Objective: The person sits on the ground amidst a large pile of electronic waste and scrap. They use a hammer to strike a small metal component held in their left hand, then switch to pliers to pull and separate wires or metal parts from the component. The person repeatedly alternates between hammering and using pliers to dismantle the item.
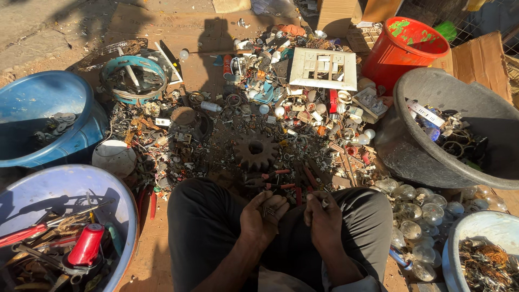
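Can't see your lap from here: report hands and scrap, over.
Left hand cupped around small metal bits. Right hand pinching one small piece. Rusty gear and pliers just ahead.

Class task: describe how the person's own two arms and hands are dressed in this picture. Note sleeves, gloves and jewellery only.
Both the left hand and the right hand are bare, without gloves. The forearms show no sleeves. No rings, watch or bracelets can be made out, though strong shadow hides fine detail.
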